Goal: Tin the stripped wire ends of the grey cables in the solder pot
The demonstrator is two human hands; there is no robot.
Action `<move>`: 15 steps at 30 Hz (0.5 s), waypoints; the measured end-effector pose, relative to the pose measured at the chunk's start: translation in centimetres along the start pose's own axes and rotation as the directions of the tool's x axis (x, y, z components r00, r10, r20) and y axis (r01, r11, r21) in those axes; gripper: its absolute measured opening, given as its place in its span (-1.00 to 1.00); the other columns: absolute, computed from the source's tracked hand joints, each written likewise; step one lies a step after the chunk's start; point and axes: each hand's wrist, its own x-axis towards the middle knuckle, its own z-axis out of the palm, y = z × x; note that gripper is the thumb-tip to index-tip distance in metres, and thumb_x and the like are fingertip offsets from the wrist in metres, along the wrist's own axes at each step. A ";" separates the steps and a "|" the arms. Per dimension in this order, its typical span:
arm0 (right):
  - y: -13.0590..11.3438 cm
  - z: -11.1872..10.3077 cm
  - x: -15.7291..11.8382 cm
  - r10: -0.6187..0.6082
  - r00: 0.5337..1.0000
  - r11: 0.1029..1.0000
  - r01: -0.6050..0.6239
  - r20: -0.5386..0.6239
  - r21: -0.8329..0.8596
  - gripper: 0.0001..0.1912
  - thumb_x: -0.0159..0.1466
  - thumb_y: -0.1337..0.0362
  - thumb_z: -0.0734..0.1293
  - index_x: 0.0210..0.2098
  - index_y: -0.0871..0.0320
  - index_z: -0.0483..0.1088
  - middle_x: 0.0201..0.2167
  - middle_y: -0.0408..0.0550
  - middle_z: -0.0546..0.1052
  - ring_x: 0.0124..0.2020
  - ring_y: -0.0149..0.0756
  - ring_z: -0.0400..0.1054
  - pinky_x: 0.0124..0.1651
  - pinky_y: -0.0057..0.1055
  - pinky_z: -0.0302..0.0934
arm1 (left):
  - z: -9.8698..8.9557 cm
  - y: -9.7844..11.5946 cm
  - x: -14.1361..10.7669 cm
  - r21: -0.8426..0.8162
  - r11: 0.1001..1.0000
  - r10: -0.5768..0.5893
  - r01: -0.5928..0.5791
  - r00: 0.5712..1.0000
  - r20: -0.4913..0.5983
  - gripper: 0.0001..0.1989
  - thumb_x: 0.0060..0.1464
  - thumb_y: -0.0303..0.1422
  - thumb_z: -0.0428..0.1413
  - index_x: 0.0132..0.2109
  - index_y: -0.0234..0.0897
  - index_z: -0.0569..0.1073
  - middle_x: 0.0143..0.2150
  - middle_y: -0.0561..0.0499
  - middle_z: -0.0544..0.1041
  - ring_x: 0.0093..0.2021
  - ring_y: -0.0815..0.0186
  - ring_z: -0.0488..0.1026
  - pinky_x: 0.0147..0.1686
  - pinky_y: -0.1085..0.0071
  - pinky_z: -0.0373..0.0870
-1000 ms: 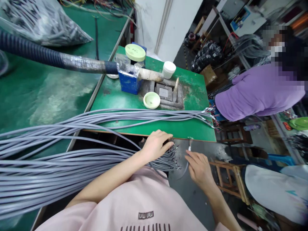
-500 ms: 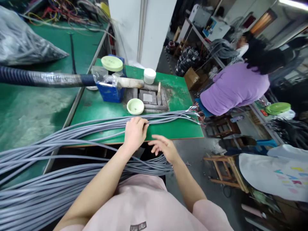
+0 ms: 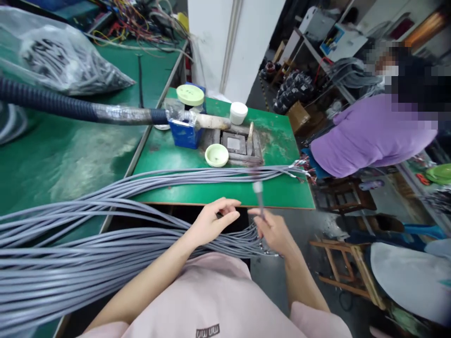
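Between the thumb and fingers of my right hand [image 3: 276, 232] is a grey cable [image 3: 260, 204]; its upper end, blurred by motion, has a white band and thin reddish wires. To its left, my left hand [image 3: 215, 219] is empty, thumb and fingers apart, just off the table's front edge. A bundle of grey cables [image 3: 197, 176] lies along the green table [image 3: 183, 196], with stripped coloured wire ends [image 3: 305, 169] at the right edge. Below my hands, a thicker bundle of grey cables [image 3: 105, 258] runs from the lower left toward my lap.
Behind the cables are a small pale green bowl [image 3: 216, 156], a dark square frame [image 3: 243, 145], a blue bin [image 3: 185, 134], a white tub [image 3: 238, 113] and a ribbed hose [image 3: 123, 114]. A person in purple [image 3: 373, 136] sits at the right, near a wooden stool [image 3: 347, 263].
My left hand has left the cables on the table and come down toward me. My right hand, empty before, now has a cable raised in it. The view has shifted left.
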 end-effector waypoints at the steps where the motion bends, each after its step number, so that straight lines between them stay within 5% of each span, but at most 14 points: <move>1: -0.1 0.9 -0.3 0.005 0.993 0.996 0.005 0.115 -0.091 -0.70 0.34 0.20 0.14 -0.07 0.16 0.41 -0.68 -0.21 0.40 -0.65 -0.40 0.28 -0.51 -0.47 0.12 | -0.2 0.2 0.1 -0.103 0.994 -0.046 0.043 0.999 -0.025 -0.70 0.10 -0.23 0.11 -0.07 -0.31 0.50 -0.37 -0.01 0.50 -0.40 0.37 0.38 -0.32 0.42 0.33; 6: 0.0 3.5 -0.7 0.007 0.963 0.976 0.052 0.268 -0.211 -0.68 0.37 0.21 0.07 -0.10 0.17 0.39 -0.60 -0.15 0.47 -0.65 -0.37 0.29 -0.53 -0.46 0.09 | -0.9 0.7 0.0 -0.365 0.922 -0.189 0.130 0.973 -0.131 -0.73 -0.02 -0.19 0.21 -0.26 -0.31 0.57 -0.39 -0.02 0.53 -0.42 0.39 0.37 -0.37 0.46 0.32; 12: -0.3 3.3 -0.7 0.003 0.920 0.996 0.030 0.393 -0.079 -0.72 0.36 0.20 0.11 -0.21 0.13 0.42 -0.65 -0.20 0.45 -0.63 -0.39 0.32 -0.50 -0.50 0.14 | -0.8 0.4 0.0 -0.452 0.880 -0.277 0.144 0.930 -0.242 -0.64 -0.11 -0.07 0.24 -0.47 -0.33 0.51 -0.47 0.00 0.50 -0.47 0.41 0.32 -0.40 0.47 0.31; 15: -0.5 3.4 0.0 -0.011 0.903 0.997 -0.024 0.430 0.078 -0.69 0.34 0.14 0.16 -0.21 0.16 0.45 -0.63 -0.19 0.47 -0.58 -0.41 0.33 -0.45 -0.50 0.18 | -0.5 0.5 0.0 -0.472 0.867 -0.278 0.161 0.942 -0.189 -0.62 -0.10 -0.07 0.23 -0.51 -0.34 0.47 -0.51 0.02 0.46 -0.49 0.44 0.28 -0.43 0.48 0.26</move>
